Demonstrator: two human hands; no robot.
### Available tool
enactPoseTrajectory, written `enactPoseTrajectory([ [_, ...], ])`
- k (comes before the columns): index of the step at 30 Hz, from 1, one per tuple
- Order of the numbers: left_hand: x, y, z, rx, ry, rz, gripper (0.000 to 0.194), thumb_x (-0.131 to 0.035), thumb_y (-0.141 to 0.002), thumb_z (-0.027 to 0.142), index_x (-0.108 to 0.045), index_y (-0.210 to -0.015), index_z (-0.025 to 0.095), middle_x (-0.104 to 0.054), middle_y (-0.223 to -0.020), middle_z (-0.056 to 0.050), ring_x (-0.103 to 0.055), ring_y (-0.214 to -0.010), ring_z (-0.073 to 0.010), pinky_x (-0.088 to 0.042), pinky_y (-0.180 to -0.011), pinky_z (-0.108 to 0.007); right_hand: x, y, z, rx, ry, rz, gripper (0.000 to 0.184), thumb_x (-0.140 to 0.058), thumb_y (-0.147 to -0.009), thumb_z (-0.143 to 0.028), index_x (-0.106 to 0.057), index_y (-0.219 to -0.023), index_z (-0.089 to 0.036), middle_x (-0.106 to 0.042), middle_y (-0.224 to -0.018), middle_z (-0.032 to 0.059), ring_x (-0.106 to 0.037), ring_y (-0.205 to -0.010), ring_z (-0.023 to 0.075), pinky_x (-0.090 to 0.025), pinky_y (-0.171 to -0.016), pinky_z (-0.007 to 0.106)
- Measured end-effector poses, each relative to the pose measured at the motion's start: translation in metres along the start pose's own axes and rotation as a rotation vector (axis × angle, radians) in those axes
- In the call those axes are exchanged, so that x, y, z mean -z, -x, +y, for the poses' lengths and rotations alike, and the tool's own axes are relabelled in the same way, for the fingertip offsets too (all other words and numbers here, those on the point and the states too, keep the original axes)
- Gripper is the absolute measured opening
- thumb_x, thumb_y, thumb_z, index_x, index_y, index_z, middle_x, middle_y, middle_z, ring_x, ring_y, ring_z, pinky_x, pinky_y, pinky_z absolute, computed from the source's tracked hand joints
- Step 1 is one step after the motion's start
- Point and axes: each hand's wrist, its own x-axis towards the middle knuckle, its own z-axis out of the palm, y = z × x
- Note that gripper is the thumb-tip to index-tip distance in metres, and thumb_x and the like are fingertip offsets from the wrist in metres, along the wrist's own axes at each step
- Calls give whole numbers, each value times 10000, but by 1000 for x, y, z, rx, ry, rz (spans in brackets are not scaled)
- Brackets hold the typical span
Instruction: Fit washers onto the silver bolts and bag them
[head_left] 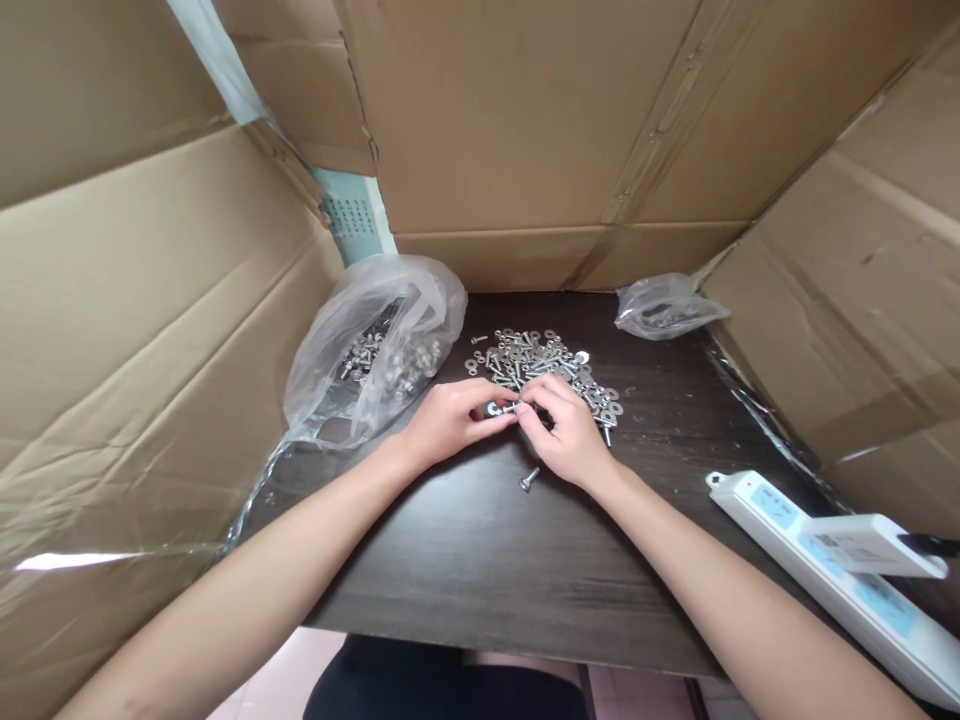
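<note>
Between my two hands, just in front of a pile of loose hardware, is a small metal bolt [507, 409]. My left hand [452, 418] is closed, its thumb and fingers pinching the bolt from the left. From the right, the fingertips of my right hand [561, 425] close on the bolt's other end; any nut or washer there is too small to make out. Behind the hands lies the pile of bolts, nuts and washers [536, 355], partly covered by my right hand. Nearer to me, a single bolt [529, 479] rests on the dark table [465, 545].
A clear plastic bag [322, 375] with many bolts stands at the left. Another, smaller plastic bag [667, 305] lies at the back right. A white power strip [825, 570] with a plugged-in adapter [874, 545] runs along the right side. Cardboard walls [525, 130] enclose the table.
</note>
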Motion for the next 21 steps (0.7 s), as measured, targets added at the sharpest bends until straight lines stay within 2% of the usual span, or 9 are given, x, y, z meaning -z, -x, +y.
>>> enactPoseTrajectory([
  [10, 1, -1, 0, 0, -9, 24, 201, -695, -1005, 325, -763, -1109, 167, -764, -938, -35, -615, -602, -81, -517, -656, -211, 1, -1, -1, 17, 41, 22, 101, -557, -990, -195, -611, -907, -211, -634, -947, 63, -609, -912, 245, -509, -840, 430],
  [16, 2, -1, 0, 4, -6, 11, 219, -689, -1007, 328, -763, -1136, 168, -766, -925, -41, -631, -619, -95, -528, -672, -221, 2, -2, -2, 13, 37, 10, 94, -563, -958, -167, -631, -1002, -216, -645, -992, 73, -618, -953, 256, -517, -863, 437],
  [21, 1, -1, 0, 34, 3, -5, 204, -686, -1001, 328, -760, -1105, 169, -771, -935, -40, -631, -611, -94, -528, -666, -224, 1, -2, -3, 11, 27, 13, 91, -556, -953, -159, -603, -995, -225, -645, -998, 77, -618, -961, 262, -521, -870, 444],
])
